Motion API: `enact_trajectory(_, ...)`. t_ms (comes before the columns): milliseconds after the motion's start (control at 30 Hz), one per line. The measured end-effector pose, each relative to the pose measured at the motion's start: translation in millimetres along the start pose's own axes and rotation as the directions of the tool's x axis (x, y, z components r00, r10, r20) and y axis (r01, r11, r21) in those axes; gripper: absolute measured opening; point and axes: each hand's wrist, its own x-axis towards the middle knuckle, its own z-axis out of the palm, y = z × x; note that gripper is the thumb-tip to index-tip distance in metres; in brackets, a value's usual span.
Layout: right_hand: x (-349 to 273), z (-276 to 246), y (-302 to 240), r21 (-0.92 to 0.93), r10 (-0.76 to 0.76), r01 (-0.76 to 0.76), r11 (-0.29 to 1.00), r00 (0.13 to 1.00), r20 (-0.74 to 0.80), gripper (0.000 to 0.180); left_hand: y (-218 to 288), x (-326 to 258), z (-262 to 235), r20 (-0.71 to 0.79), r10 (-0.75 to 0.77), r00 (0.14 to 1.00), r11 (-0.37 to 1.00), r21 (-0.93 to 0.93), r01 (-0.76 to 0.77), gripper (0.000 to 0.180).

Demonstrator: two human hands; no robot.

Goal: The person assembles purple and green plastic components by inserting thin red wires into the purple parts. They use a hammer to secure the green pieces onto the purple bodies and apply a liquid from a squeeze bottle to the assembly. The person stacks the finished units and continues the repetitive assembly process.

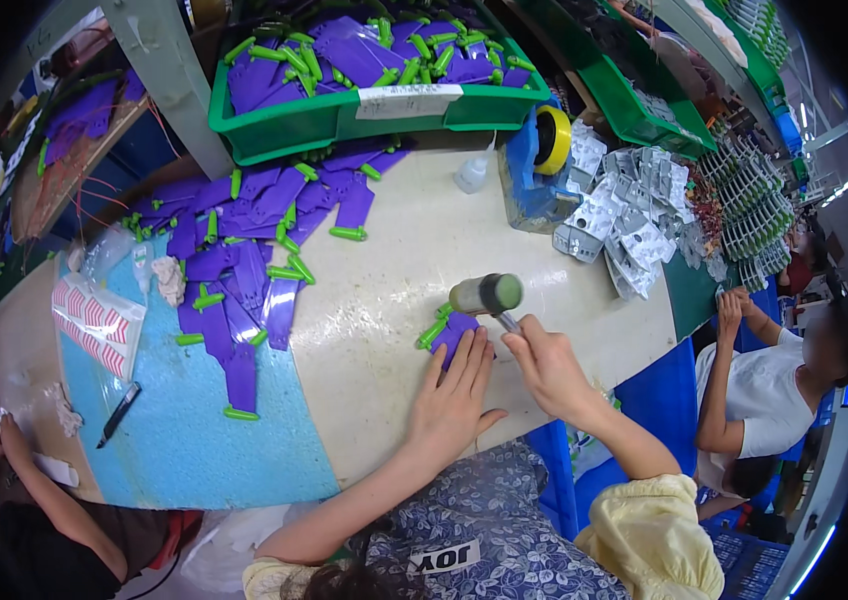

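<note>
My right hand is wrapped around the handle of a mallet, whose thick cylindrical head has a dark band and a greenish face. The mallet head is right above a purple plastic piece with bright green pegs at the middle of the table. My left hand lies flat with fingers stretched out, its fingertips on the purple piece. Part of that piece is hidden under the fingers. To the left lies a loose heap of similar purple pieces with green pegs.
A green bin full of purple pieces stands at the back. A blue tape dispenser, a small white bottle and grey plastic housings are behind right. A black pen lies on the blue mat. Other people sit at both sides.
</note>
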Motion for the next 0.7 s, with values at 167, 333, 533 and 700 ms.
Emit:
enact_trajectory(167,11.8,5.5,10.0,-0.171,-0.116,0.11,0.979,0.993,-0.026,0.025,-6.2,-3.7,1.8,-0.013,0.002,1.0,1.0,-0.006,-0.002,0.09)
enact_trajectory(333,18.7,10.3,22.4,-0.196,-0.073,0.074,0.978,0.997,0.014,0.02,3.0,-5.2,-3.9,-0.02,-0.07,0.997,0.997,0.011,0.07,0.092)
enact_trajectory(533,-4.2,15.5,-2.1,-0.185,-0.198,0.221,0.958,0.971,0.136,0.023,7.2,-37.2,-2.2,0.057,-0.07,0.996,0.998,0.012,0.069,0.09)
enact_trajectory(700,8.4,12.7,5.3,-0.114,-0.196,0.197,0.974,0.98,0.016,0.024,2.3,-34.4,-5.9,-0.032,-0.036,0.999,0.998,-0.053,0.035,0.082)
